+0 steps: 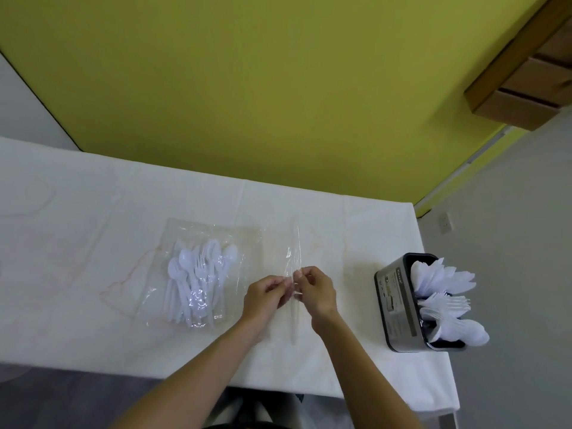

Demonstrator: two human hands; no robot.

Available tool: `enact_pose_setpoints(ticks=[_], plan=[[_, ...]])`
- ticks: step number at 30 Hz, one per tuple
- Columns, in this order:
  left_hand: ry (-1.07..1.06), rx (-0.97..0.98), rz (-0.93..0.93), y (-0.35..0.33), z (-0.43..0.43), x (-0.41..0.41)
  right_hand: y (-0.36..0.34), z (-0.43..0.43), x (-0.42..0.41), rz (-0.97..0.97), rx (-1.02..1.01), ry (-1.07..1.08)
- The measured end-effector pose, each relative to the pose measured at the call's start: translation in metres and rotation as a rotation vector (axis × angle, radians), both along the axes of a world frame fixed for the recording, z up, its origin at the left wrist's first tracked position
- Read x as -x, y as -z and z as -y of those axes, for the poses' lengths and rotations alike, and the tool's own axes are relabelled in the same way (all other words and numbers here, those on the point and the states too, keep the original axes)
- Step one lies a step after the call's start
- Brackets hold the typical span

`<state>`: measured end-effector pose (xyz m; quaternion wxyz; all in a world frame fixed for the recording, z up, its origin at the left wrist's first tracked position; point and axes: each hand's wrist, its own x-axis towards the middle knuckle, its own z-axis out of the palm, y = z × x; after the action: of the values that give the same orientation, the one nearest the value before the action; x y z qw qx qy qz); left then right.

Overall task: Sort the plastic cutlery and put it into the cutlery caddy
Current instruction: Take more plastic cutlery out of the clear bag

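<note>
At the table [93, 212] centre, left hand [266, 294] and right hand [315, 291] pinch a clear wrapper [294, 252] between curled fingers; bagged cutlery [198, 280] lies left, caddy [399, 305] at the right edge. A sharp tear could scatter pieces.

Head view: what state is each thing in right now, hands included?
left hand: pinching the clear wrapper.
right hand: pinching the same wrapper.
clear wrapper: held between both hands; contents unclear.
clear bag: lying flat, spoons and forks mixed in it.
cutlery caddy: upright, already holding white cutlery.
</note>
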<state>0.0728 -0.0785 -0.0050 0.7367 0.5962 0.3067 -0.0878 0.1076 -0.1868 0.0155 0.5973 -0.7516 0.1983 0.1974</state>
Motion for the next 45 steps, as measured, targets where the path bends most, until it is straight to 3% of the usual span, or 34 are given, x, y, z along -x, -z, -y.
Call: enact_pose_setpoints(ticks=[7,12,14,18,25,29,33,36,41,43,45], plan=[[-0.215,0.188,-0.126,-0.012,0.012,0.006,-0.006,-0.021,0.009,-0.003,0.207,0.093],[-0.224,0.257,-0.176,-0.013,0.004,0.012,-0.006,-0.022,0.012,-0.007,0.175,0.004],[-0.197,0.231,-0.197,-0.010,-0.002,0.010,-0.008,-0.018,0.012,0.012,0.077,-0.062],[-0.042,-0.018,-0.138,-0.010,-0.010,-0.001,-0.008,-0.016,0.018,0.069,-0.006,-0.132],[-0.011,-0.045,-0.064,-0.021,0.004,-0.006,-0.009,-0.029,0.027,0.141,0.151,0.040],[-0.066,0.111,-0.101,-0.019,0.011,-0.002,-0.010,-0.038,0.028,0.106,0.226,0.086],[-0.098,0.219,-0.037,-0.031,0.010,0.002,-0.002,-0.028,0.021,-0.016,0.242,0.274],[-0.012,0.006,0.012,-0.038,-0.003,0.007,-0.001,-0.010,0.017,-0.047,0.215,0.279],[-0.113,-0.404,0.175,-0.072,-0.028,-0.007,0.007,0.019,0.009,-0.041,0.600,0.042],[-0.073,-0.564,0.202,-0.083,-0.032,-0.017,0.000,0.025,0.008,0.125,0.603,-0.008],[0.078,-0.645,0.175,-0.086,-0.031,-0.026,-0.021,0.024,0.010,0.481,0.556,-0.023]])
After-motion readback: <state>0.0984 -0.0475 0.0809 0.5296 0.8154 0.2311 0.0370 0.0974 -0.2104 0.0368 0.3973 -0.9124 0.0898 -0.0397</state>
